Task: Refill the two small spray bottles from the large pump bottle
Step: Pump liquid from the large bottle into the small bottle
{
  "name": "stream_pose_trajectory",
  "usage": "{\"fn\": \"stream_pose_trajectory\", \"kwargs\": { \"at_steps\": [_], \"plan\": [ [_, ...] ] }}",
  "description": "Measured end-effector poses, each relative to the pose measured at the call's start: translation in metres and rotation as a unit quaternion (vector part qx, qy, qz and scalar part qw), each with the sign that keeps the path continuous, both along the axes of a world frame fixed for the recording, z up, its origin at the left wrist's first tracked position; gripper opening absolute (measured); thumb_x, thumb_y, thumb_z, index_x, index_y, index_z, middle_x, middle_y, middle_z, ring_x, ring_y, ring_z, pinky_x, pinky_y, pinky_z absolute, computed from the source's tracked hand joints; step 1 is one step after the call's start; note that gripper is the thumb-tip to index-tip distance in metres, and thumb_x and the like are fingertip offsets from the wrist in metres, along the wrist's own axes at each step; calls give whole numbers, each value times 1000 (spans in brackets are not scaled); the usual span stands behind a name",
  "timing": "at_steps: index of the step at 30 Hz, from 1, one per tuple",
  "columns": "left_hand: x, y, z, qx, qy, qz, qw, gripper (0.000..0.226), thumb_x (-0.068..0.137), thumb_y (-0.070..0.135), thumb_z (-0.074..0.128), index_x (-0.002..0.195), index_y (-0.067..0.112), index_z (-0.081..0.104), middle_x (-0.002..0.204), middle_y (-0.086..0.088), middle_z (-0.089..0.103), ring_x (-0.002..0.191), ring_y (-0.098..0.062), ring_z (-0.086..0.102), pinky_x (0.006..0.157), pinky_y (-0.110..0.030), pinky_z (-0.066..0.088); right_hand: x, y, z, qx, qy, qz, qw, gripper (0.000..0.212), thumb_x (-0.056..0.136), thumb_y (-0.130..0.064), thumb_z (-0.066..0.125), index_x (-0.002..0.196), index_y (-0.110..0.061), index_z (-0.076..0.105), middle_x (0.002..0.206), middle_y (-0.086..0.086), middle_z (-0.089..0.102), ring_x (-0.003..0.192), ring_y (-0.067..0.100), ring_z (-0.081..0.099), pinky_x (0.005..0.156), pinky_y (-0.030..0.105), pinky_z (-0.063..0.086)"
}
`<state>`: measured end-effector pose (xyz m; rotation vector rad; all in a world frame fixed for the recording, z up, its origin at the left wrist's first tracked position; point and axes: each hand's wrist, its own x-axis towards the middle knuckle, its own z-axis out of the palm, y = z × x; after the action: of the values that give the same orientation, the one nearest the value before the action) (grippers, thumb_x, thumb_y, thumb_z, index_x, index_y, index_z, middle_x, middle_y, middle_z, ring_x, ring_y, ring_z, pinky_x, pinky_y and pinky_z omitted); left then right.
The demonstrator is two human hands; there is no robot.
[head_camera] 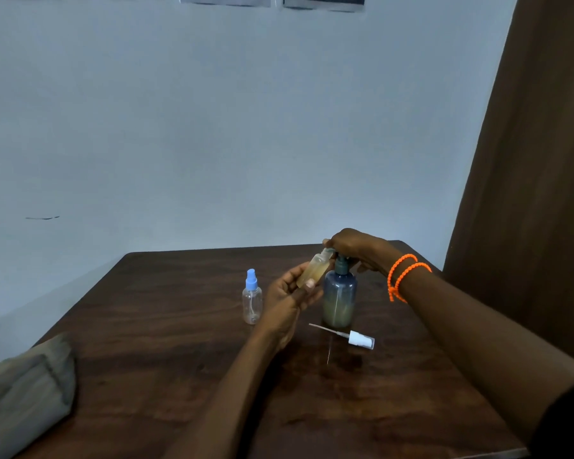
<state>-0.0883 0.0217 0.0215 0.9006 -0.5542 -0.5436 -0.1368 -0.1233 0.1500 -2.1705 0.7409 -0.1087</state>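
The large blue-grey pump bottle point(339, 298) stands upright mid-table, with yellowish liquid in its lower part. My right hand point(357, 248) rests on its pump head, fingers curled over the top. My left hand point(290, 294) holds a small clear spray bottle point(314, 270), uncapped and tilted, its mouth up against the pump nozzle; it holds yellowish liquid. Its white spray cap with dip tube point(358, 338) lies on the table in front of the pump bottle. A second small clear bottle with a blue spray cap point(252, 299) stands upright to the left and looks empty.
The dark wooden table point(179, 342) runs up to a pale wall at the back. A grey-beige cloth bundle point(24, 392) sits at the near left corner. A brown curtain point(527, 160) hangs at the right. Orange bands circle my right wrist point(403, 276).
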Motion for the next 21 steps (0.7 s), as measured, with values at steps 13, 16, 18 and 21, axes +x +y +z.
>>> {"fn": "stream_pose_trajectory", "kwargs": {
  "at_steps": [13,16,18,21],
  "plan": [
    [2,-1,-2,2,-14,12,1000,34,92,2,64,125,9,64,121,-11,73,113,-25,69,99,-41,55,7,4,1,-2,3,10,1000,28,102,-30,50,80,-14,58,76,4,60,68,22,55,68,33,42],
    [6,-2,-2,13,-17,20,1000,32,95,-2,61,124,11,64,121,-9,73,113,-23,69,100,-41,55,5,7,-6,41,-29,-1,999,30,103,-28,50,79,-12,57,68,4,58,58,17,54,59,27,41],
    [5,-1,-3,15,-19,18,1000,32,95,-1,61,125,10,64,122,-10,73,114,-24,69,100,-41,54,3,6,-7,30,-22,2,999,27,102,-28,49,84,-10,58,70,4,57,62,18,54,61,29,42],
    [2,-2,-3,15,-19,15,1000,32,94,-1,62,123,11,64,119,-9,74,113,-25,69,100,-42,55,1,4,-1,6,6,8,1000,25,98,-33,51,93,-11,62,85,5,60,79,26,57,77,40,49]
  ]
}}
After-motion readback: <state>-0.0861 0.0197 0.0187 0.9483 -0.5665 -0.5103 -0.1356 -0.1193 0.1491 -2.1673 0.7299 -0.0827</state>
